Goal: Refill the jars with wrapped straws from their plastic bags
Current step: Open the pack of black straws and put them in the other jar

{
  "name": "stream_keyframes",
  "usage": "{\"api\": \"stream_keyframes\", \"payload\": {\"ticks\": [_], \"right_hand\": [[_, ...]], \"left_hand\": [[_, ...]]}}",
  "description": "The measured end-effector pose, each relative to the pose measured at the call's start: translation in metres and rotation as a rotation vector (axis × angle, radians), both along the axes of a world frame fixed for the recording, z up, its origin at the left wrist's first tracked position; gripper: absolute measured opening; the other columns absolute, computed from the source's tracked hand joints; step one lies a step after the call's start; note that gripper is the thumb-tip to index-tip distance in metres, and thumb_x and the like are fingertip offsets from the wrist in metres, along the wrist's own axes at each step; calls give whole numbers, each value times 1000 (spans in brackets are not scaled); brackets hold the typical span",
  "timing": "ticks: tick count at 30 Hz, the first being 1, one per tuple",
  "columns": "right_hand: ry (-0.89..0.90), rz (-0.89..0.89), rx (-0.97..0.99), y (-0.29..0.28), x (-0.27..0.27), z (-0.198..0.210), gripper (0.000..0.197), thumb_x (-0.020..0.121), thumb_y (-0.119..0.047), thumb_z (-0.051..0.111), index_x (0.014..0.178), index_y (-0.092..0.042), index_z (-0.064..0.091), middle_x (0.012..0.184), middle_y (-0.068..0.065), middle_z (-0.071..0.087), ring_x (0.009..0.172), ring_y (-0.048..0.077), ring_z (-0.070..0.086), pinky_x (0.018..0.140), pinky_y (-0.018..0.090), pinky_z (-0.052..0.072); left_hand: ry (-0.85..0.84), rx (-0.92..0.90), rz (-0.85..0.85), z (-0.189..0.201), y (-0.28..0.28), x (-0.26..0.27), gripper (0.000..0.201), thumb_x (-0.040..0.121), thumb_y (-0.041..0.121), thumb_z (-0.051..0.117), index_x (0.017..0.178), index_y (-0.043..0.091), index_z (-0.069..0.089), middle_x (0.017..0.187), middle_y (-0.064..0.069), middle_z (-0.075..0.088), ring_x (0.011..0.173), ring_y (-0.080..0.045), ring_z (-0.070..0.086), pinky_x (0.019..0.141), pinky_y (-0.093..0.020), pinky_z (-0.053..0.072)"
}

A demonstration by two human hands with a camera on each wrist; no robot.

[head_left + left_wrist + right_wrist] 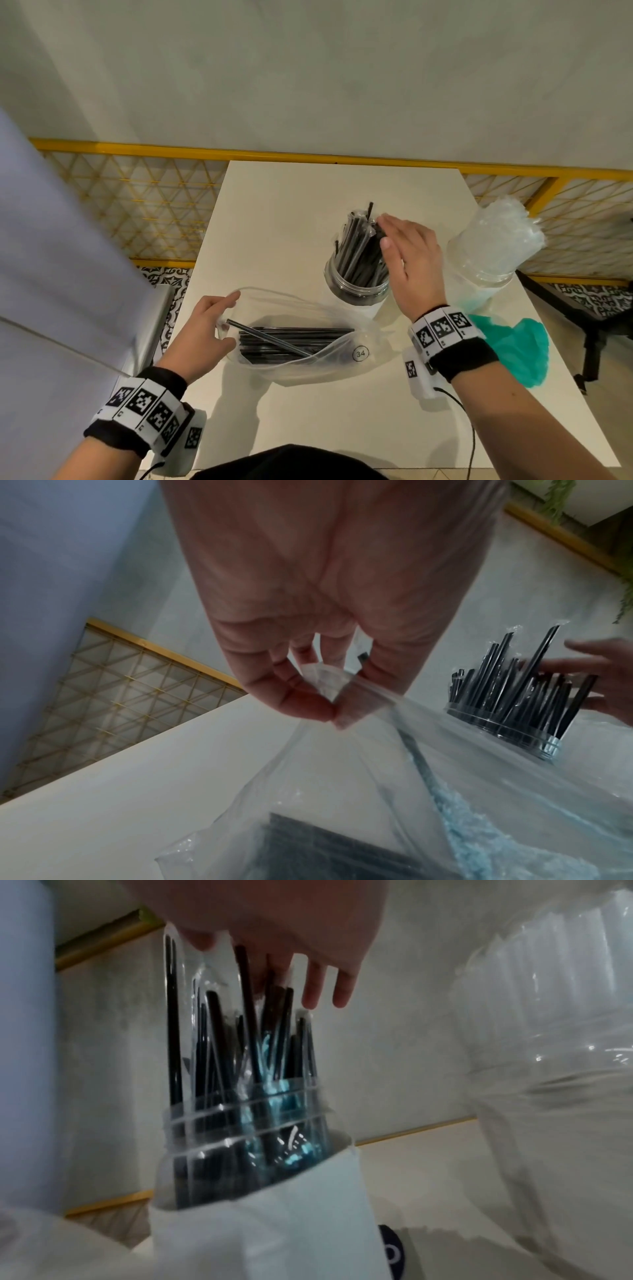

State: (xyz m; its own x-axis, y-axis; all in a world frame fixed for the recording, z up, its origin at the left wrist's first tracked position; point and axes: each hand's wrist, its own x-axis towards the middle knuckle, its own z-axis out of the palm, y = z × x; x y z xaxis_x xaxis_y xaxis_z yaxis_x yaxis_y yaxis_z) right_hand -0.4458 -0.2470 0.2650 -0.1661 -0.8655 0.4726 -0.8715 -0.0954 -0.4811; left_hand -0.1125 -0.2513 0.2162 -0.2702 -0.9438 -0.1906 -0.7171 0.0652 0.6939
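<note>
On the surface [342, 411]: two jars, one clear bag [342, 363]. Your left hand [202, 335] pinches the bag's mouth; right hand [411, 260], fingers straight, touches black straws [359, 253] in the jar [356, 291] — its paper label shows only in right wrist view.

Black straws [363, 250] upright in jar [356, 291]; more in bag [308, 346].

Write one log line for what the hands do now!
left hand pinches clear plastic bag | right hand touches black wrapped straws in clear jar
</note>
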Motion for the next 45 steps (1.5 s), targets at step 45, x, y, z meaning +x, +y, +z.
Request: {"api": "stream_keyframes", "payload": {"ticks": [45], "right_hand": [[185, 545, 834, 14, 148, -60, 33, 97, -25, 49, 130, -24, 48, 114, 8, 65, 103, 30, 62, 86, 41, 50]], "left_hand": [[76, 0, 35, 3, 7, -6, 70, 78, -3, 59, 138, 28, 44, 118, 7, 47, 90, 1, 52, 70, -3, 41]]}}
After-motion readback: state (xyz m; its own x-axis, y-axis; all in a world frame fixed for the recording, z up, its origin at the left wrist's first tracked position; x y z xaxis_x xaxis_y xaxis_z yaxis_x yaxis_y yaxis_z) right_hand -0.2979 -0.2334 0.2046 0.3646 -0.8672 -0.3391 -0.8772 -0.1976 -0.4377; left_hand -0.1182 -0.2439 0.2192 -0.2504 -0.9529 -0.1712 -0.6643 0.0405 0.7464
